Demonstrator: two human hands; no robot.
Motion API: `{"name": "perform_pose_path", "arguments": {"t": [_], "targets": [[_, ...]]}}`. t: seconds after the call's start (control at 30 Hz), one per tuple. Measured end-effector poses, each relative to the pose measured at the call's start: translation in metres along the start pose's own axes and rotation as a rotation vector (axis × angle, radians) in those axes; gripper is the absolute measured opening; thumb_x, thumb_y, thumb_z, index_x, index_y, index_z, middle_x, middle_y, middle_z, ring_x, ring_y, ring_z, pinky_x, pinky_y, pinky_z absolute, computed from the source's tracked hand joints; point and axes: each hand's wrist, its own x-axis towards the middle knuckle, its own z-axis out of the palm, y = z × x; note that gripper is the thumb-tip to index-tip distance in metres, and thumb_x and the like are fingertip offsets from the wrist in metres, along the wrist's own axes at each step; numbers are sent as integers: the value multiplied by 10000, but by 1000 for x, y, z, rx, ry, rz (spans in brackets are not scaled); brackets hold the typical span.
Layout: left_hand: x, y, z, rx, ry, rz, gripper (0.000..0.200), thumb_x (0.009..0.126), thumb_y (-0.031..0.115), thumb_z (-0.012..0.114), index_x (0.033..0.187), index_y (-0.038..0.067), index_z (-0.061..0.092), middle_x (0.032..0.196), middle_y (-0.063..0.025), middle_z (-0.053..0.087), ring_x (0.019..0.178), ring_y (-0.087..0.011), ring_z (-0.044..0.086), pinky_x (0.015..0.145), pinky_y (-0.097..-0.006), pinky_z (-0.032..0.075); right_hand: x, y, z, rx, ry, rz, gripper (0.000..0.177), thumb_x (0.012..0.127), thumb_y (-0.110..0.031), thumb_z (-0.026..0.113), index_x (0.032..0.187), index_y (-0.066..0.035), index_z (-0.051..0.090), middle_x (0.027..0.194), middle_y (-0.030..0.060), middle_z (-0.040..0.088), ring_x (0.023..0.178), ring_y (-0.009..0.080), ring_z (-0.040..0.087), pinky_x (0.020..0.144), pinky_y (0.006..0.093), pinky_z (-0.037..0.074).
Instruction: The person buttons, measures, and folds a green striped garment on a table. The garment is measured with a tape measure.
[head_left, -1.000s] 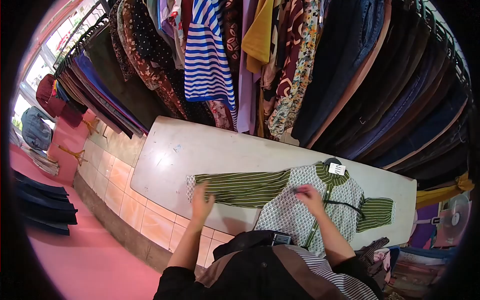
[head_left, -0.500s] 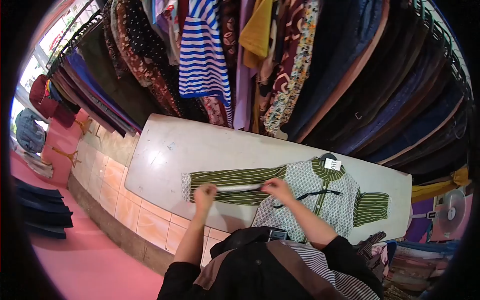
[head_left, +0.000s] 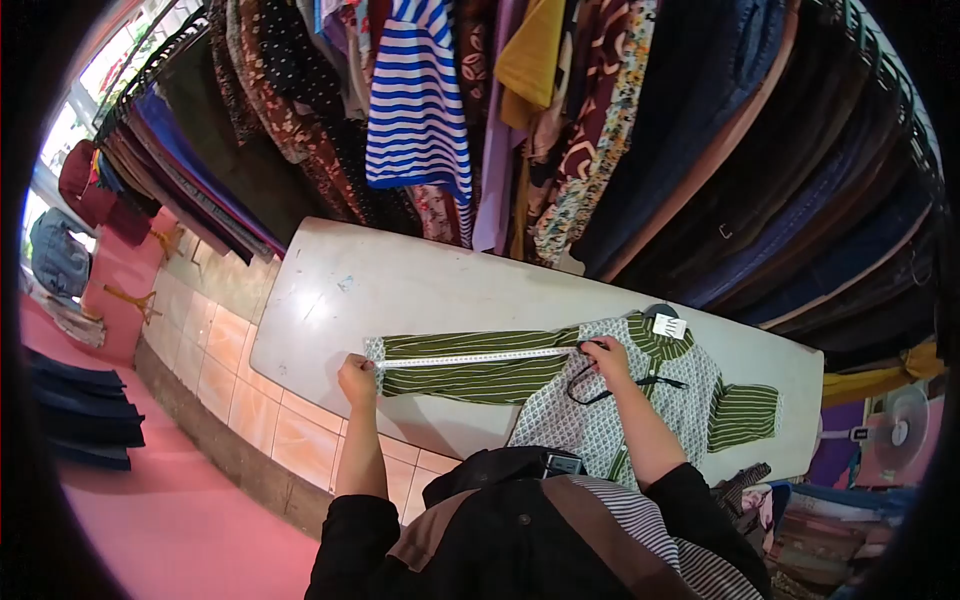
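A white measuring tape (head_left: 480,355) is stretched straight along the green striped sleeve (head_left: 450,378) of a patterned shirt (head_left: 610,410). My left hand (head_left: 357,380) is closed on the tape's end at the cuff. Near the shoulder seam, my right hand (head_left: 606,360) pinches the other end of the stretched part. A thin black cord (head_left: 650,381) loops from under my right hand across the shirt front. The shirt lies flat, its collar turned away from me, with a white tag (head_left: 670,326) at the neck.
The shirt lies on a pale table (head_left: 400,270). Behind it hang many garments, among them a blue striped top (head_left: 415,110) and dark trousers (head_left: 700,180). A fan (head_left: 895,430) stands at the right, near piled clothes (head_left: 820,530). Tiled floor (head_left: 280,425) shows at the left.
My hands have moved apart: the left toward the cuff, the right toward the shoulder. The tape now spans the sleeve's length, and the cord has shifted with my right hand.
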Motion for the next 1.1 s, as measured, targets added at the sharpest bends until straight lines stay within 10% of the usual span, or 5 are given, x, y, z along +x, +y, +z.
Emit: {"name": "perform_pose_path", "arguments": {"t": [0.43,0.7,1.1], "targets": [[2,14,11,-26,64,179,95,754,10,642,847,24,626,737,-140,654,650,-259,637,605,-349,494,-28,-19,5,73,-157,-71,411,708,-245,787,1027,-32,638,823,65,650,706,140,620,632,255,482],[-99,155,18,-748,-1197,152,103,858,-12,617,959,5,609,802,-16,613,728,-82,585,669,-231,489,-121,-36,25,217,-635,-146,379,822,-117,702,1162,-6,577,983,85,637,811,141,635,672,253,511],[-163,132,105,-374,-988,411,57,787,-11,647,843,-8,636,770,-106,672,692,-166,648,631,-281,514,-192,92,-251,-27,365,-49,398,654,-220,810,966,-10,682,879,87,689,779,147,624,741,294,483]]}}
